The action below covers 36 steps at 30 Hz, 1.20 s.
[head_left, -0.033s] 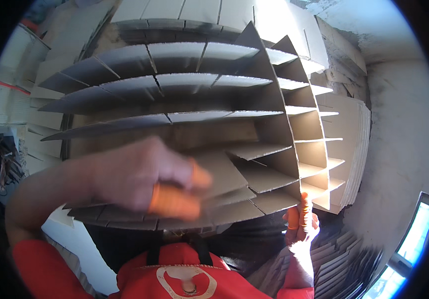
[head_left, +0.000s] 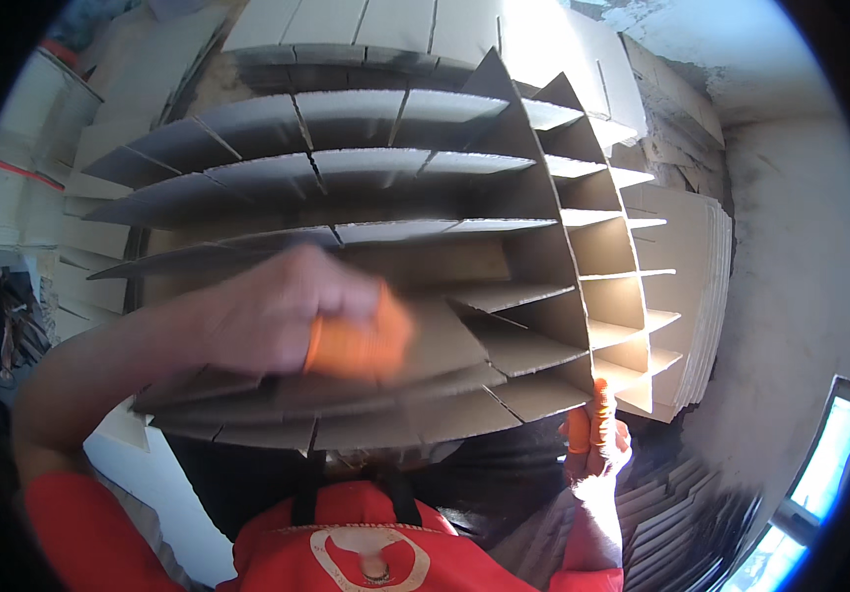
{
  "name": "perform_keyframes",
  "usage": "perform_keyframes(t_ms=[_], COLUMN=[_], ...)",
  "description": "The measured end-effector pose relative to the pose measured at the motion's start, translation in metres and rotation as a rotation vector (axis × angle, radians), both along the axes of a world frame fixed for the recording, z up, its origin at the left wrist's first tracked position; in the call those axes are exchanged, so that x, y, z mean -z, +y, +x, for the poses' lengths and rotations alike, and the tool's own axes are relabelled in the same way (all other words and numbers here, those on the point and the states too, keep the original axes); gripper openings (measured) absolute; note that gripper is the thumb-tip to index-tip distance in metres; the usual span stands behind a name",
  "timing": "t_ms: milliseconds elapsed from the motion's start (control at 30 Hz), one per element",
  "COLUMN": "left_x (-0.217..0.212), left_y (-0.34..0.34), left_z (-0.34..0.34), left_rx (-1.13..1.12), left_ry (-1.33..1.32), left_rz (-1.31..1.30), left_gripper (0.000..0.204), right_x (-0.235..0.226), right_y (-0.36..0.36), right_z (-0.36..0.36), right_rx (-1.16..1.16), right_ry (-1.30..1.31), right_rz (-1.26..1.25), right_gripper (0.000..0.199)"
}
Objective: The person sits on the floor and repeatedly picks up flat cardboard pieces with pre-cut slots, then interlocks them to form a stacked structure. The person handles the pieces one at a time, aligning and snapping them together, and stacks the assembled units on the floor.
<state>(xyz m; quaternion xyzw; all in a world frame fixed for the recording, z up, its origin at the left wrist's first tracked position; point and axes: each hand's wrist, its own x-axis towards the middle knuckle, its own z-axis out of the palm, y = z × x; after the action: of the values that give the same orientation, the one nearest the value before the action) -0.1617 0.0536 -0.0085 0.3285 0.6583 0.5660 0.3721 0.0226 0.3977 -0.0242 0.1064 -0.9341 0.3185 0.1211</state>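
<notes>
Between hands: cardboard divider grid [head_left: 504, 257], cells empty; flat sheets [head_left: 696, 286] beside

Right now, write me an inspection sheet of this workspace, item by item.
Surface: hidden under the cardboard; nothing seen of it.
Job's things: cardboard divider grid, slotted strips interlocked into cells, held up in front of the person.
Clutter: stack of flat cardboard sheets at right; more stacked cardboard at left.
Grips: left hand, blurred, orange finger covers, on a near strip; right hand pinching the grid's lower right corner.
Cables: nothing seen.
Surroundings: pale wall; window at lower right.
</notes>
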Motion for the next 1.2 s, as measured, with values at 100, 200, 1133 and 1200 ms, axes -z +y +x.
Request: perform_keyframes(t_ms=[100,200,1133,1200], left_x=[0.030,0.053,0.156,0.159], left_y=[0.008,0.032,0.144,0.145], left_z=[-0.003,0.007,0.014,0.012], left_rx=[-0.269,-0.363,-0.315,-0.426], left_ry=[-0.176,-0.568,-0.771,-0.699], left_rz=[-0.121,0.045,0.423,0.359], left_gripper=[0.029,0.036,0.042,0.036], right_x=[-0.032,-0.067,-0.003,-0.010], right_y=[-0.002,0.005,-0.024,-0.030], right_z=[-0.020,-0.035,-0.235,-0.237], right_rx=[-0.138,0.083,-0.535,-0.585], right_ry=[0.014,0.168,-1.193,-1.091], right_rz=[0.181,0.058,0.073,0.091], right_gripper=[0.051,0.035,0.048,0.048])
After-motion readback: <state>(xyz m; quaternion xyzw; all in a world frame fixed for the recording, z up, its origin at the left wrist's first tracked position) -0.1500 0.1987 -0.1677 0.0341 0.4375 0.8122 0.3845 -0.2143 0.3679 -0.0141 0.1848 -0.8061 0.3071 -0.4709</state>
